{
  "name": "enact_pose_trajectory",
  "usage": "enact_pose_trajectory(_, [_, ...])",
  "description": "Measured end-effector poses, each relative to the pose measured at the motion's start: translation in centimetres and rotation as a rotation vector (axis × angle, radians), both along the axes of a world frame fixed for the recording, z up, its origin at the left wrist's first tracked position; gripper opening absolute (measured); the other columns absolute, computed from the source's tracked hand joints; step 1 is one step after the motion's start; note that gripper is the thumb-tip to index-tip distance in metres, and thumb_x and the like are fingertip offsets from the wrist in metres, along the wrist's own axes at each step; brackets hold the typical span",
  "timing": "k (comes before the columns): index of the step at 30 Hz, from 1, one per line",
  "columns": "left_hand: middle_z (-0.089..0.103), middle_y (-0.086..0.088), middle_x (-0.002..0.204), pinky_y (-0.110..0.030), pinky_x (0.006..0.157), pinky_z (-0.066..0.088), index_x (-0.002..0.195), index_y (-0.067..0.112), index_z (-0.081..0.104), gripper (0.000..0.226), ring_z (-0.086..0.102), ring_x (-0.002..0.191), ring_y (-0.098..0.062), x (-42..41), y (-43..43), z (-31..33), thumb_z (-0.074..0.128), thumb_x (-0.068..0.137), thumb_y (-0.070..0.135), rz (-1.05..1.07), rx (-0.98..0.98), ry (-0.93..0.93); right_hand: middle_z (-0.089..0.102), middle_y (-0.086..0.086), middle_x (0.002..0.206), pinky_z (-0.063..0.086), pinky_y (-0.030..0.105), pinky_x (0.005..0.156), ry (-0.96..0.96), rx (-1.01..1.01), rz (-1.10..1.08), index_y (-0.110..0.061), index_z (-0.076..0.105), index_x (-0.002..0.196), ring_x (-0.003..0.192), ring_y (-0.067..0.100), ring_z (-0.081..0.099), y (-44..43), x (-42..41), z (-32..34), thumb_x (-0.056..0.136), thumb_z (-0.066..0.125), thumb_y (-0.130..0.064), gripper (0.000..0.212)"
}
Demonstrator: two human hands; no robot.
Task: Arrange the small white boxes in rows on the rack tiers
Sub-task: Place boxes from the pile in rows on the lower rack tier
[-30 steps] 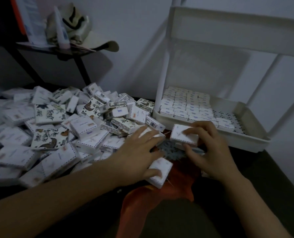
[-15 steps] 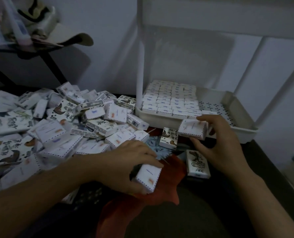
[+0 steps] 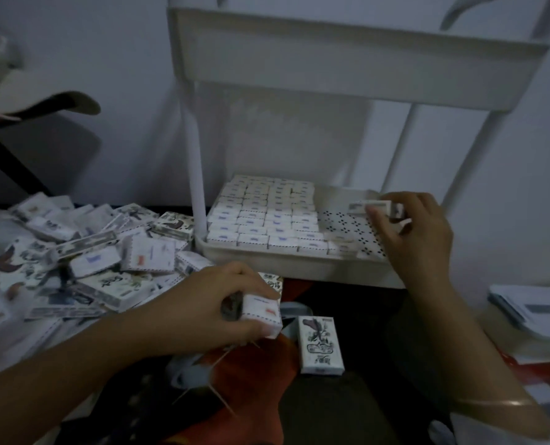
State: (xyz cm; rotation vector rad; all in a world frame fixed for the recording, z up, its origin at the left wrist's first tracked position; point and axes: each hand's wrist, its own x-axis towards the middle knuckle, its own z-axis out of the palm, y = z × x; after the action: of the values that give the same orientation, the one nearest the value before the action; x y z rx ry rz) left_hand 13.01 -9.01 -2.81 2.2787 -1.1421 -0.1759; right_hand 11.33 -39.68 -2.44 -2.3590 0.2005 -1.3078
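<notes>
A white rack stands ahead, and its bottom tier [image 3: 296,263] holds several neat rows of small white boxes [image 3: 267,216] on the left side. The perforated floor on the right side is bare. My right hand [image 3: 415,232] is over that bare part and grips a small white box [image 3: 368,207] by its end. My left hand [image 3: 215,306] is low in front of the rack and holds another small white box [image 3: 262,313]. A large loose pile of boxes [image 3: 84,252] lies to the left.
One printed box [image 3: 320,345] lies alone on the floor between my arms, beside red cloth [image 3: 257,374]. The rack's upper tier [image 3: 347,59] overhangs the bottom one. Papers [image 3: 537,309] lie at the right. A dark stand with a cap [image 3: 42,104] sits far left.
My right hand has carried its box up from the rack's front edge into the bottom tier, over the bare right side. My left hand still holds its box low down.
</notes>
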Motion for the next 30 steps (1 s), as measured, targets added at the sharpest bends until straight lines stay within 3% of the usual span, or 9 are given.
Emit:
enact_pose_trajectory(1, [0.049, 0.034, 0.118, -0.021, 0.095, 0.047, 0.116, 0.052, 0.058, 0.062, 0.046, 0.114, 0.013, 0.2, -0.5, 0.1, 0.052, 0.063, 0.084, 0.014, -0.017, 0.003, 0.060, 0.003, 0.102, 0.033, 0.008, 0.062, 0.036, 0.024, -0.022, -0.016, 0.069, 0.101, 0.075, 0.006, 0.051, -0.3, 1.0, 0.2, 0.087, 0.066, -0.040, 0.028])
enact_pose_trajectory(4, [0.051, 0.033, 0.118, -0.022, 0.097, 0.045, 0.119, 0.050, 0.057, 0.057, 0.046, 0.113, 0.014, 1.0, -1.7, 0.3, 0.054, 0.068, 0.075, 0.055, -0.024, 0.005, 0.057, -0.001, 0.095, 0.032, 0.024, 0.067, 0.238, 0.035, -0.068, -0.017, 0.068, 0.101, 0.082, 0.017, 0.056, -1.0, 3.8, -0.1, 0.086, 0.065, -0.046, 0.032])
enact_pose_trajectory(7, [0.053, 0.032, 0.116, -0.023, 0.096, 0.046, 0.118, 0.049, 0.057, 0.050, 0.048, 0.111, 0.013, 1.8, -2.1, 0.3, 0.061, 0.073, 0.068, 0.068, -0.022, 0.011, 0.065, 0.001, 0.106, 0.034, 0.024, 0.070, 0.373, 0.137, 0.006, -0.020, 0.067, 0.107, 0.095, 0.019, 0.060, -1.1, 5.6, -1.2, 0.084, 0.066, -0.050, 0.038])
enact_pose_trajectory(12, [0.056, 0.031, 0.114, -0.024, 0.093, 0.051, 0.117, 0.049, 0.054, 0.055, 0.054, 0.106, 0.011, 3.4, -1.9, 0.0, 0.062, 0.067, 0.071, 0.126, -0.035, 0.076, 0.067, 0.001, 0.089, 0.037, 0.015, 0.051, 0.413, 0.273, 0.158, -0.016, 0.060, 0.093, 0.076, 0.013, 0.061, -1.2, 6.5, -1.4, 0.078, 0.075, -0.047, 0.038])
enact_pose_trajectory(16, [0.060, 0.026, 0.113, -0.026, 0.087, 0.055, 0.113, 0.046, 0.056, 0.047, 0.059, 0.103, 0.007, 3.9, -2.7, 0.2, 0.069, 0.070, 0.061, 0.146, -0.089, 0.099, 0.065, -0.003, 0.082, 0.040, 0.006, 0.051, 0.439, 0.269, 0.233, -0.013, 0.062, 0.092, 0.069, 0.007, 0.060, -1.0, 5.9, -1.0, 0.079, 0.076, -0.042, 0.034])
enact_pose_trajectory(18, [0.060, 0.024, 0.115, -0.024, 0.086, 0.055, 0.112, 0.045, 0.056, 0.043, 0.060, 0.103, 0.006, 4.0, -3.3, 0.5, 0.074, 0.074, 0.051, 0.141, -0.112, 0.105, 0.067, -0.006, 0.080, 0.041, 0.007, 0.052, 0.446, 0.287, 0.252, -0.015, 0.063, 0.091, 0.069, 0.008, 0.062, -1.1, 5.8, -1.0, 0.080, 0.073, -0.044, 0.032])
enact_pose_trajectory(21, [0.055, 0.027, 0.117, -0.012, 0.084, 0.049, 0.113, 0.045, 0.054, 0.045, 0.054, 0.106, 0.012, 4.3, -4.0, 1.0, 0.076, 0.075, 0.045, 0.133, -0.108, 0.031, 0.069, -0.005, 0.076, 0.043, 0.017, 0.056, 0.464, 0.341, 0.317, -0.019, 0.066, 0.087, 0.064, 0.008, 0.061, -1.6, 5.8, -1.2, 0.084, 0.068, -0.046, 0.028])
enact_pose_trajectory(25, [0.048, 0.032, 0.120, -0.003, 0.085, 0.038, 0.117, 0.047, 0.049, 0.053, 0.042, 0.114, 0.017, 4.9, -4.5, 1.7, 0.079, 0.072, 0.046, 0.121, -0.080, -0.080, 0.062, -0.016, 0.070, 0.037, 0.005, 0.057, 0.567, 0.241, 0.331, -0.022, 0.072, 0.091, 0.058, -0.008, 0.051, -1.5, 5.9, -1.3, 0.100, 0.048, -0.034, 0.028])
enact_pose_trajectory(30, [0.043, 0.032, 0.123, 0.001, 0.082, 0.034, 0.124, 0.045, 0.042, 0.062, 0.034, 0.114, 0.022, 6.0, -5.5, 2.0, 0.077, 0.075, 0.032, 0.115, -0.066, -0.138, 0.060, -0.011, 0.070, 0.044, 0.021, 0.066, 0.577, 0.371, 0.354, -0.026, 0.064, 0.100, 0.061, 0.003, 0.055, -2.4, 6.9, -2.4, 0.100, 0.045, -0.013, 0.023])
